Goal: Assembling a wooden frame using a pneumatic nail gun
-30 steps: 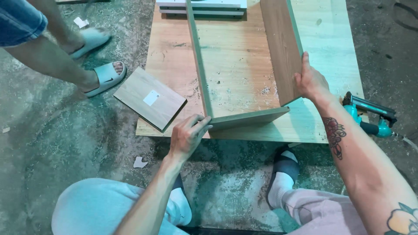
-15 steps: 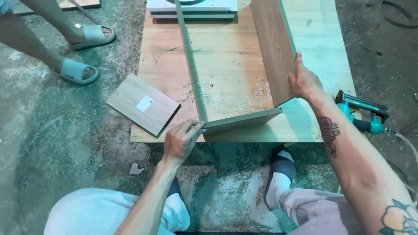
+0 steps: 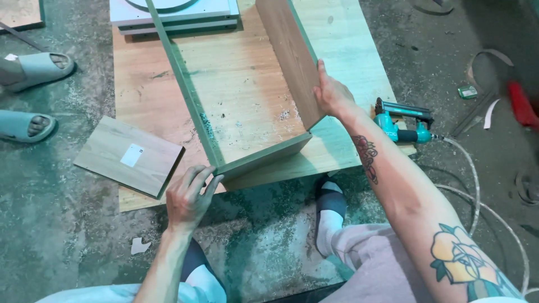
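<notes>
A three-sided wooden frame stands on a large wood board (image 3: 140, 95) on the floor. My left hand (image 3: 190, 195) grips the near left corner, where the long left panel (image 3: 179, 84) meets the short front panel (image 3: 264, 157). My right hand (image 3: 332, 94) presses flat against the outer face of the upright right panel (image 3: 289, 53), near its front end. The front panel's right end sits close to the right panel.
A teal nail gun (image 3: 401, 124) with a clear hose lies on the board's right edge. A loose small wood panel (image 3: 128, 156) lies at left. Another person's sandalled feet (image 3: 33, 92) stand at far left. White boards (image 3: 174, 14) lie behind. Sawdust covers the concrete floor.
The view has shifted, so the frame sits lower and nearer. The other person's feet have stepped further left. Both hands keep their hold on the frame.
</notes>
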